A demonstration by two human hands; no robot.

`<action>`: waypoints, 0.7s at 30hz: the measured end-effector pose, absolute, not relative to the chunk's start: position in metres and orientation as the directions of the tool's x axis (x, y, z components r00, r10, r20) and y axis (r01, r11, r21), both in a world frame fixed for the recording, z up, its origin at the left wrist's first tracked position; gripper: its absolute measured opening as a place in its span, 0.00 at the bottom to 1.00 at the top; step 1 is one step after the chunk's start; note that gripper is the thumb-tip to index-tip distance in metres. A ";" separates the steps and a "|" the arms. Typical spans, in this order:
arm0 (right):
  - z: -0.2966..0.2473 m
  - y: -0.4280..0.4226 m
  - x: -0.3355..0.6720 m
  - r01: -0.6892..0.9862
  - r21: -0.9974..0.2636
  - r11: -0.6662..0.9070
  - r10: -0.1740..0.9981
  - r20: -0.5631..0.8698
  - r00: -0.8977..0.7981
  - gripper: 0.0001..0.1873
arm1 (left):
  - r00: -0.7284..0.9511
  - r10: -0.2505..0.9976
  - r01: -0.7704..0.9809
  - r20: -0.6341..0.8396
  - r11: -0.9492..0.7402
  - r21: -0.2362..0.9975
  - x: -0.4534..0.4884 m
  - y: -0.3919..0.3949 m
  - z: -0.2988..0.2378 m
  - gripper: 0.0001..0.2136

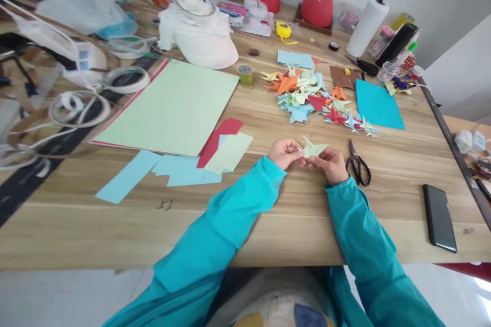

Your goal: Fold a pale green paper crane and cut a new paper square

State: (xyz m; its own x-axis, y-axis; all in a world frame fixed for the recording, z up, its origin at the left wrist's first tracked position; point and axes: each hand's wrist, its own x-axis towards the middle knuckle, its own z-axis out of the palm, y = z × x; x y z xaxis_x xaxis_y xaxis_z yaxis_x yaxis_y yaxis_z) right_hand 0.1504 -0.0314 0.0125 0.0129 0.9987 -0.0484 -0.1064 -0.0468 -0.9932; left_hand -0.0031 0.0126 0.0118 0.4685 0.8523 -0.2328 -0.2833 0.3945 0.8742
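Between both hands is a pale green origami crane point(314, 149), its pointed wings spread. My left hand point(284, 154) pinches one side of it between thumb and fingers. On the other side, my right hand point(331, 164) is closed on the crane with the thumb on top. Just right of that hand lie black-handled scissors point(358, 164), blades pointing away. Beyond the hands is a heap of folded paper cranes point(303, 93) in orange, red, pale green and light blue.
Pale green sheets point(169, 107) and cut paper strips point(126, 176) lie to the left. A bright blue sheet point(378, 103) is at the right, with a black phone point(440, 218) nearer the edge. Thread point(245, 74), a tape measure point(283, 30) and a white cap point(203, 41) stand behind.
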 end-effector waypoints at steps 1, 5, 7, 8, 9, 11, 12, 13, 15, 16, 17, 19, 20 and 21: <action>0.012 -0.031 0.151 -0.110 -0.993 -0.042 0.999 -0.044 0.016 0.11 | 0.471 0.851 -0.294 -0.231 0.398 0.869 -0.003 0.013 0.011 0.20; 0.012 -0.031 0.150 -0.129 -0.991 -0.034 0.999 -0.037 0.022 0.10 | 0.462 0.866 -0.292 -0.194 0.354 0.888 -0.002 0.012 0.008 0.24; 0.013 -0.032 0.150 -0.124 -0.992 -0.038 0.999 -0.041 0.015 0.10 | 0.449 0.879 -0.263 -0.162 0.304 0.916 -0.001 0.011 0.008 0.24; 0.013 -0.032 0.149 -0.118 -0.992 -0.042 0.999 -0.043 0.009 0.11 | 0.444 0.883 -0.251 -0.151 0.285 0.925 -0.001 0.011 0.008 0.24; 0.014 -0.032 0.149 -0.110 -0.993 -0.044 0.999 -0.045 0.004 0.11 | 0.438 0.887 -0.244 -0.146 0.273 0.930 0.000 0.010 0.008 0.24; 0.016 -0.032 0.148 -0.100 -0.994 -0.050 0.999 -0.049 -0.004 0.12 | 0.435 0.888 -0.243 -0.147 0.273 0.931 0.000 0.010 0.009 0.23; 0.016 -0.032 0.148 -0.102 -0.993 -0.052 0.999 -0.051 -0.005 0.12 | 0.441 0.885 -0.244 -0.151 0.280 0.928 0.000 0.010 0.010 0.23; 0.016 -0.033 0.148 -0.106 -0.993 -0.054 0.999 -0.054 -0.007 0.12 | 0.452 0.878 -0.246 -0.157 0.292 0.924 0.000 0.010 0.011 0.23; 0.016 -0.033 0.147 -0.123 -0.990 -0.064 0.998 -0.063 -0.013 0.12 | 0.479 0.859 -0.261 -0.182 0.337 0.905 -0.002 0.010 0.012 0.23; 0.016 -0.033 0.147 -0.135 -0.988 -0.070 0.998 -0.069 -0.013 0.12 | 0.495 0.845 -0.270 -0.200 0.369 0.890 -0.002 0.011 0.012 0.24; 0.016 -0.033 0.147 -0.148 -0.986 -0.077 0.997 -0.076 -0.011 0.12 | 0.512 0.830 -0.279 -0.220 0.403 0.872 -0.003 0.011 0.012 0.24; 0.015 -0.033 0.147 -0.177 -0.979 -0.096 0.995 -0.097 -0.003 0.11 | 0.541 0.801 -0.296 -0.255 0.466 0.834 -0.004 0.012 0.012 0.24; 0.015 -0.033 0.148 -0.194 -0.975 -0.107 0.994 -0.109 0.000 0.11 | 0.554 0.788 -0.302 -0.269 0.491 0.817 -0.005 0.012 0.012 0.24; 0.015 -0.033 0.148 -0.210 -0.971 -0.117 0.993 -0.121 0.002 0.11 | 0.566 0.776 -0.306 -0.279 0.512 0.803 -0.005 0.013 0.012 0.23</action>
State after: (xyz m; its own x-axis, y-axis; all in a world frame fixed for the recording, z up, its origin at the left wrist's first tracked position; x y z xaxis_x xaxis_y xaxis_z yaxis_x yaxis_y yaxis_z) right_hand 0.1478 -0.0329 0.0150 0.0023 0.9927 -0.1207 -0.2098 -0.1175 -0.9707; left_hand -0.0052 0.0126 0.0119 0.5659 0.7760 -0.2787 -0.3063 0.5117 0.8027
